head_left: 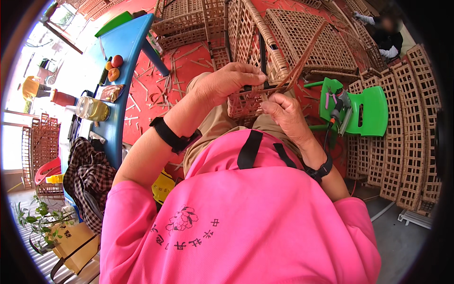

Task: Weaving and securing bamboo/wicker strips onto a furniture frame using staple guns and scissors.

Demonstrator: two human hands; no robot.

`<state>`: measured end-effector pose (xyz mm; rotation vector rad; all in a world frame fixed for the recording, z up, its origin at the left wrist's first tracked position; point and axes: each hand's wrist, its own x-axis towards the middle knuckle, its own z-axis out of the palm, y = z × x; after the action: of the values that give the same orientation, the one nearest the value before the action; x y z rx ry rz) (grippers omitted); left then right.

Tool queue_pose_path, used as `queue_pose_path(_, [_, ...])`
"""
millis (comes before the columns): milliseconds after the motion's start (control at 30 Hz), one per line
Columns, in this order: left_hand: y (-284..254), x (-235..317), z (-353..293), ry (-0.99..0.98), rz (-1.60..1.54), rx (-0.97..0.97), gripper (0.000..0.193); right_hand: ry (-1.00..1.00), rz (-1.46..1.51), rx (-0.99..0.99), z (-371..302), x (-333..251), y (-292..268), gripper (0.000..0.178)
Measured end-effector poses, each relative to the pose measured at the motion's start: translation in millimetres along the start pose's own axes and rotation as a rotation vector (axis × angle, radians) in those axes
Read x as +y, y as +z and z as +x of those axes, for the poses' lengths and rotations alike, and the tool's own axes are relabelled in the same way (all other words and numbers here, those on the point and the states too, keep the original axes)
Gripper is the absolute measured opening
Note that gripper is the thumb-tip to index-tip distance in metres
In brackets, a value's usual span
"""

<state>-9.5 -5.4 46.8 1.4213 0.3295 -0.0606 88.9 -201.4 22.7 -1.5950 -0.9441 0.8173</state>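
Note:
In front of my lap stands a woven wicker frame (248,35) with a dark bar in it, its lower woven part between my knees. From the left, my left hand (228,81) reaches over the frame's near edge, thumb and fingers closed on the weave there. My right hand (285,113) is just below and to the right, its thumb and finger pinched on a thin cane strip. Long brown cane strips (302,59) rise from this spot toward the upper right. The fingertips partly hide where the strip meets the weave.
A green plastic chair (373,111) at my right holds pink-handled pliers (327,100) and a corded tool (336,111). The blue table (124,45) on the left bears fruit and a glass jar (92,109). Cane scraps litter the red floor (142,102); woven panels (406,137) line the right; a person (388,35) sits beyond.

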Motion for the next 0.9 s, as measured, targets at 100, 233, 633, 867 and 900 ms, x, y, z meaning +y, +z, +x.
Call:
queue_pose_path(100, [1.9, 1.5, -2.2, 0.05, 0.073, -0.021, 0.03, 0.038, 0.086, 0.005, -5.6, 5.9, 0.4, 0.028])
queue_pose_path(233, [1.0, 1.9, -1.0, 0.08, 0.093, 0.008, 0.03, 0.009, 0.131, 0.063, -9.5, 5.7, 0.9, 0.028])
queue_pose_path(633, [0.9, 0.3, 1.8, 0.035, -0.097, -0.012, 0.027, -0.141, 0.506, 0.173, -16.1, -1.4, 14.2, 0.026])
queue_pose_path(867, [0.8, -0.5, 1.7, 0.048, -0.095, -0.009, 0.026, -0.048, 0.678, 0.202, -4.0, 10.8, 17.8, 0.02])
queue_pose_path(900, [0.9, -0.5, 1.7, 0.066, -0.086, -0.029, 0.026, -0.047, 0.677, 0.205, -3.0, 10.8, 17.5, 0.02])
